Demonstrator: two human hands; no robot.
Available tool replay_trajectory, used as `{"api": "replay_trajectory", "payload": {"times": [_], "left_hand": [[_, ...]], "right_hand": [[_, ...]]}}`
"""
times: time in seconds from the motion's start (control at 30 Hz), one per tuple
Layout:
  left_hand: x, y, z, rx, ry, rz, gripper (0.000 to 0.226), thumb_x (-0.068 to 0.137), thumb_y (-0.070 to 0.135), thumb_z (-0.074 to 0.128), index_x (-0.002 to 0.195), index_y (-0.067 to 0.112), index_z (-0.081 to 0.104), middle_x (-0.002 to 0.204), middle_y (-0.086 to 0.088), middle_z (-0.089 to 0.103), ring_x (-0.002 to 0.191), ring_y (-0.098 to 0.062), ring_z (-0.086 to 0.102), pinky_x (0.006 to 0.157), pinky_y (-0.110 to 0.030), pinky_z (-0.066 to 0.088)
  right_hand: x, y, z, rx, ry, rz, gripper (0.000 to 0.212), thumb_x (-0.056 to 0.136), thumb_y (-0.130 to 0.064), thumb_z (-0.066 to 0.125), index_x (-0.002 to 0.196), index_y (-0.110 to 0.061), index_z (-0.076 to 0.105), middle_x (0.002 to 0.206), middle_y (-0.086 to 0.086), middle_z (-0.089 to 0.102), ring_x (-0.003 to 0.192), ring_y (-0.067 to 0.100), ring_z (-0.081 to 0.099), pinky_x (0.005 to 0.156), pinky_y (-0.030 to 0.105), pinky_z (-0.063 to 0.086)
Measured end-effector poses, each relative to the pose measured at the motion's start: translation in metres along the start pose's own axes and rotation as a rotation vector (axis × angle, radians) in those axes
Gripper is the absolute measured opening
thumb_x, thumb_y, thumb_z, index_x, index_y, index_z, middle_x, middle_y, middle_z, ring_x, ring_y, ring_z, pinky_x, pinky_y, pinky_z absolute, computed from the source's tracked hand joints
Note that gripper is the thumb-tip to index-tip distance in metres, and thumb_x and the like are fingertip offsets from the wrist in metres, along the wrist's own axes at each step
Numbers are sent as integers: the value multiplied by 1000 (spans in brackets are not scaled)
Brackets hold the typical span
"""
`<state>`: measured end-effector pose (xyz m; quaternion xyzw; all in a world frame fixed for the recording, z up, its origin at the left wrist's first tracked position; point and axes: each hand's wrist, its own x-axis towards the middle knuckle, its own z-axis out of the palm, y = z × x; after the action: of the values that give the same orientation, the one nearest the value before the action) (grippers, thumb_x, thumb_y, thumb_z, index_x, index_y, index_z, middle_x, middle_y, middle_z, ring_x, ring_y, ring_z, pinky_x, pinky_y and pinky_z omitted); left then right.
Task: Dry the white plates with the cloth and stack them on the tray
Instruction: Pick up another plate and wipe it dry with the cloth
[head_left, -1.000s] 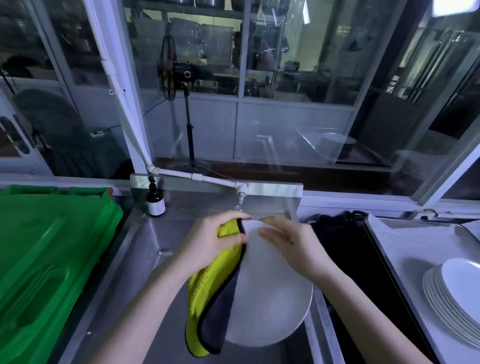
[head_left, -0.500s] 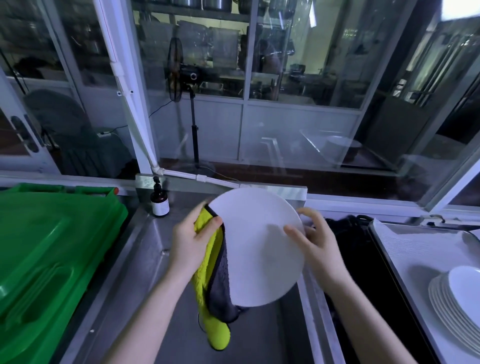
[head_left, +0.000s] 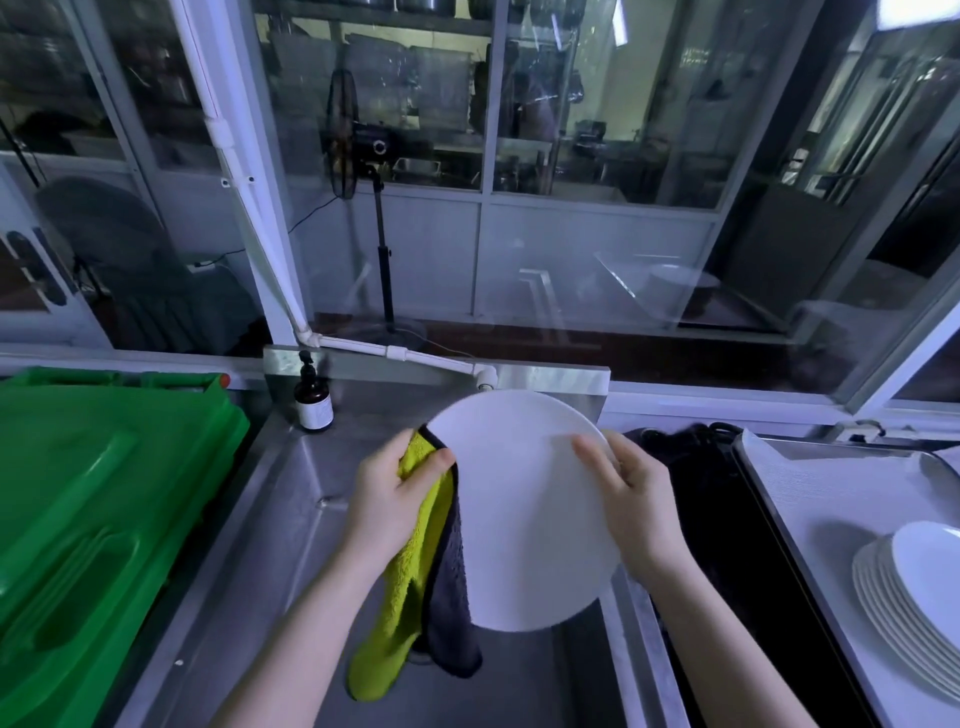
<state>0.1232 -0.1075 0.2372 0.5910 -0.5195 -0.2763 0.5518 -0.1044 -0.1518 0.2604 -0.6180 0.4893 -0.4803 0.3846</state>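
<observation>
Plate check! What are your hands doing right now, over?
Right hand holds white plate, tilted up. Left hand grips cloth at its left edge. Stack sits on tray, right side; nothing between.

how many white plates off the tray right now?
1: the white plate, held up over the sink, left hand gripping the cloth at its rim, right hand on the other rim. The rest form a stack on the tray. The dark tub may hide more.
</observation>
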Motion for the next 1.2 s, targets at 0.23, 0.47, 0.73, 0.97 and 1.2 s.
{"api": "replay_trajectory", "payload": {"times": [0.23, 0.47, 0.73, 0.97, 1.2], "left_hand": [[15, 21, 9, 163, -309, 139, 30, 78, 36, 79, 107, 40, 69, 106, 12, 74, 103, 2, 65, 93, -23, 48], [-2, -6, 4, -65, 29, -114, 44, 82, 53, 69, 94, 11, 66, 86, -25, 65, 73, -17, 52, 69, -35, 41], [7, 13, 3, 83, -318, 48, 26, 82, 33, 76, 105, 22, 74, 100, 17, 74, 97, 4, 66, 86, -17, 48], [-21, -2, 32, -328, 430, -401, 33, 90, 40, 68, 93, 7, 67, 71, 3, 62, 69, -18, 53, 70, -35, 45], [10, 4, 4, -116, 217, -147, 36, 88, 41, 68, 85, 5, 66, 80, -20, 67, 68, -17, 53, 63, -31, 41]], "right_hand": [[10, -24, 4, -361, -345, -262, 18, 92, -29, 68, 78, -19, 69, 59, -13, 56, 57, -2, 47, 58, 17, 34], [0, 2, 1, 10, 34, 10, 68, 82, -60, 59, 87, 7, 55, 69, 6, 44, 64, 17, 39, 62, 34, 31], [10, -20, 6, -398, -347, -269, 34, 94, -32, 66, 77, -3, 62, 63, 9, 50, 58, 5, 39, 56, 25, 32], [-26, -9, 40, 313, 410, 240, 40, 99, -31, 56, 60, -25, 55, 55, -14, 47, 54, 3, 42, 56, 26, 34], [12, -17, -7, 34, -166, 35, 22, 88, -36, 70, 93, -15, 68, 77, 3, 71, 69, 10, 63, 62, 26, 47]]}}
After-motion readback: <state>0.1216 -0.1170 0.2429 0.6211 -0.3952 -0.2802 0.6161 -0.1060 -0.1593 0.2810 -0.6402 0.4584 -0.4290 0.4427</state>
